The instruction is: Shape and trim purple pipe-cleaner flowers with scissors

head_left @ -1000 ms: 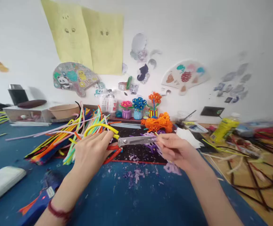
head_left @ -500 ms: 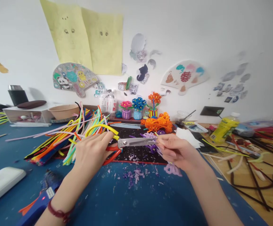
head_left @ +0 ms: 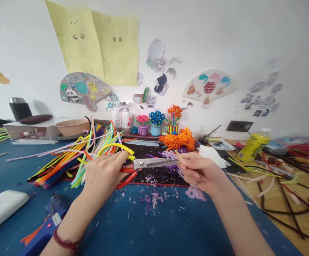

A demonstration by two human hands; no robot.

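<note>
My left hand point(head_left: 103, 170) is closed around the red handles of a pair of scissors point(head_left: 154, 163), its blades together and pointing right. A thick yellow curved strip point(head_left: 114, 145) lies by those fingers, its end beside the scissors' pivot. At the blade tips, my right hand point(head_left: 197, 169) is closed in a pinch. A short yellow-green tip point(head_left: 176, 152) pokes out above these fingers; the rest of that piece is hidden. Below and behind the right hand lie light purple fuzzy loops point(head_left: 195, 193). Purple scraps point(head_left: 151, 199) are scattered beneath the scissors.
Bundled pipe cleaners point(head_left: 63, 160) lie left, beyond a blue glue gun point(head_left: 47, 224) and a white case point(head_left: 5, 209). Small potted flowers point(head_left: 156, 122) and an orange fuzzy pile point(head_left: 181, 138) stand at the back. A yellow bottle point(head_left: 254, 145) stands right.
The scissor blades, slightly apart earlier, have come together near my right fingertips. Both hands stay almost in the same place.
</note>
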